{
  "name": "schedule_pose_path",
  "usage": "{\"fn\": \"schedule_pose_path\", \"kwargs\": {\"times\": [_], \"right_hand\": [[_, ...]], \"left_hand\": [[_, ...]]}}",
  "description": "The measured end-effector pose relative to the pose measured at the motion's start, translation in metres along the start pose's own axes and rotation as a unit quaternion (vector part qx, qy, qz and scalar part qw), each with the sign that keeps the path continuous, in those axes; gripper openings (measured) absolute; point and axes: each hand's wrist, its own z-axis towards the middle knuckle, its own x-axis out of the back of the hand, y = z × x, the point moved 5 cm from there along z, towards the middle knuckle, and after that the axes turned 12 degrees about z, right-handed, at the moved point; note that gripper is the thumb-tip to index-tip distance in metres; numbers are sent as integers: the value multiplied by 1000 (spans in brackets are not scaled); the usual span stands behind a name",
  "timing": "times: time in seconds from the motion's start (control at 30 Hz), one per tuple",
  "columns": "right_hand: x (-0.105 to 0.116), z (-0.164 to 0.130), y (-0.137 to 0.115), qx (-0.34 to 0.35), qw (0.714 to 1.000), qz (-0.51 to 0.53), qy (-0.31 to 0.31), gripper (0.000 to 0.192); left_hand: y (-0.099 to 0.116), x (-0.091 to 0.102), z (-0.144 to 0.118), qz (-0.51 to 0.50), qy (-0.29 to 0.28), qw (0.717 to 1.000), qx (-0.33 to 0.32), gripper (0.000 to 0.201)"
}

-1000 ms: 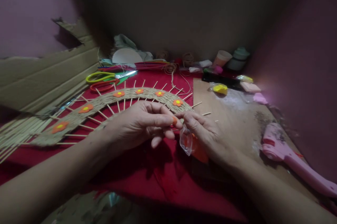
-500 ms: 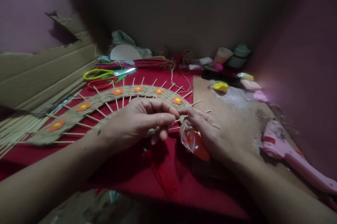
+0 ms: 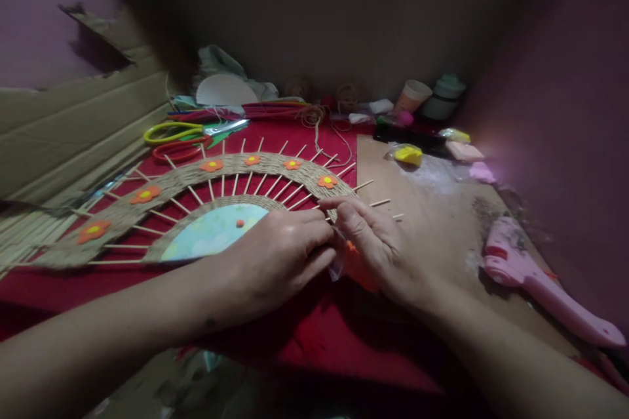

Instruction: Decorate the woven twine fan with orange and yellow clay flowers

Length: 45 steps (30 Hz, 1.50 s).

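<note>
Orange clay in a clear plastic bag (image 3: 362,269) is gripped in my right hand (image 3: 378,245), index finger stretched out toward the left. My left hand (image 3: 289,255) is closed, with curled fingertips against the bag's mouth; what they pinch is hidden. Behind both hands lies a woven half-round fan (image 3: 196,186) of twine and thin sticks. Orange flowers (image 3: 212,166) with yellow centres line its outer band. A small orange ball (image 3: 240,223) rests on its pale blue-green half-disc (image 3: 201,235), partly covered by my left hand.
Yellow-handled scissors (image 3: 174,132) and a red-handled pair lie behind the fan. A brown board (image 3: 437,209) on the right bears a yellow clay pack (image 3: 407,155) and a pink glue gun (image 3: 545,294). A cup (image 3: 414,96) and twine (image 3: 313,115) stand at the back.
My left hand has moved down and right and its fingers have closed in at the bag's mouth. The half-disc with the orange ball has come into sight. The view has shifted slightly.
</note>
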Motion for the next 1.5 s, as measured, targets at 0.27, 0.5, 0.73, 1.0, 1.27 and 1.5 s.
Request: {"fn": "schedule_pose_path", "kwargs": {"times": [0.27,0.5,0.73,1.0,1.27,1.5], "right_hand": [[-2,-1,-3,17,1000,-12,-15,33],[-4,1,-3,38,999,6,-22,30],[5,6,-8,12,999,-32,22,27],[3,6,-11,4,1000,-19,15,25],[1,5,-10,7,1000,0,-2,24],[2,4,-3,1,1000,13,9,26]], "left_hand": [[5,-6,0,24,62,998,-22,15],[-3,3,4,-188,-31,978,84,12],[-32,-1,-4,-612,-91,740,264,7],[-36,-12,-4,-677,-99,685,249,6],[-37,-16,-3,-691,-98,662,272,11],[-36,-11,-2,-686,-72,665,287,27]]}}
